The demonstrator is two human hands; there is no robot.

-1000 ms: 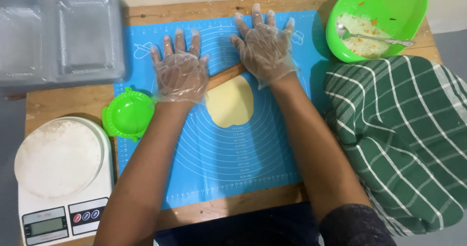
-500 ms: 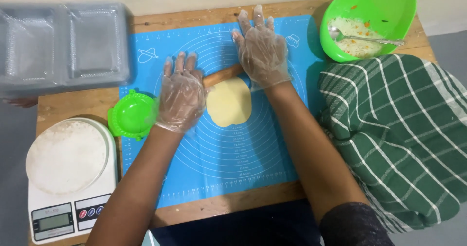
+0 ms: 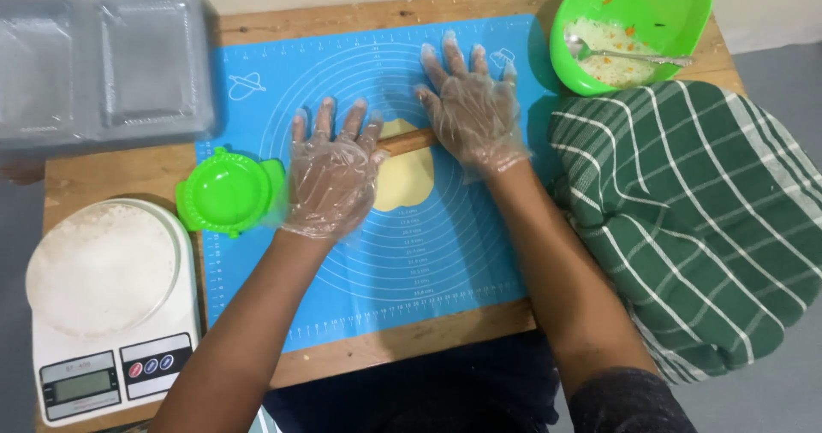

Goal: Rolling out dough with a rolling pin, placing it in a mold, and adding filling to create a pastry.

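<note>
Scale: nearest me on the left, a white kitchen scale (image 3: pixel 103 373) with a small grey display and three buttons, carrying a round white dish (image 3: pixel 101 266) dusted with flour.
Table: a bare wooden table (image 3: pixel 402 343) under everything, its grain showing along the near edge; grey floor shows on both sides.
Mat: a smooth blue silicone mat (image 3: pixel 428 270) printed with white rings and ruler marks covers most of the wood.
Cloth: a green cloth with white checks (image 3: pixel 693 219), soft and bunched, lies over the right end of the table, touching the mat's edge.
Press: a round bright green plastic dumpling press (image 3: pixel 227 192) sits on the mat's left edge, just beside my left hand.
Left hand: my left hand (image 3: pixel 330 176), in a thin crinkled clear plastic glove, lies flat and spread, palm down on one end of the rolling pin.
Dough: a pale yellow flat oval of dough (image 3: pixel 407 180) lies near the mat's middle, between my hands, under the pin.
Rolling pin: a slim wooden rolling pin (image 3: pixel 409 139) runs slantwise across the dough's far edge.
Right hand: my right hand (image 3: pixel 471 112), gloved alike, presses flat with fingers splayed on the other end.
Bowl: far right, a glossy green bowl (image 3: pixel 651 5) holds pale filling with orange flecks and a metal spoon (image 3: pixel 629 55).
Trays: far left, clear plastic trays (image 3: pixel 103 65), blurred.
</note>
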